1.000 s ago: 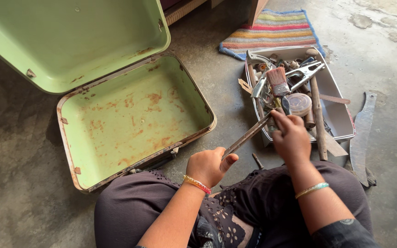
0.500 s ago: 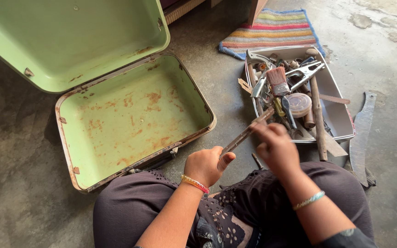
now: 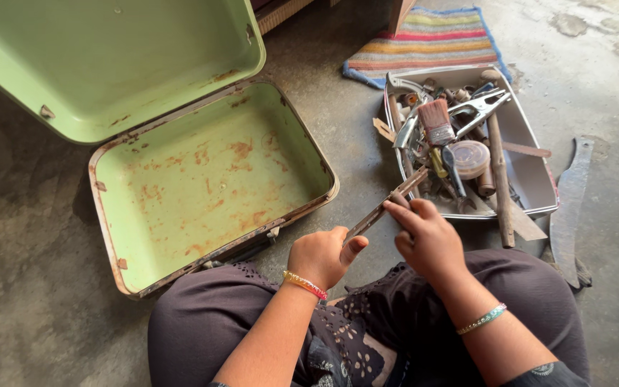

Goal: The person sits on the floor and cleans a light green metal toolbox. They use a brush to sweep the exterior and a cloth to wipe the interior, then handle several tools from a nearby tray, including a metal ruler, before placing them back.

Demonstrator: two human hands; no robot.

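The long metal file (image 3: 385, 208) slants near-left to far-right — left hand (image 3: 322, 256) clenched on its near end, right hand (image 3: 428, 240) pinching the middle.

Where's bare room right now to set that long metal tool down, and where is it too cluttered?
The green case has a bare base, bordered by its rusty rim and raised lid. Bare floor lies between case and white tray. The tray is crowded: paintbrush, clamp, round lid. Left hand and right hand grip the metal tool.
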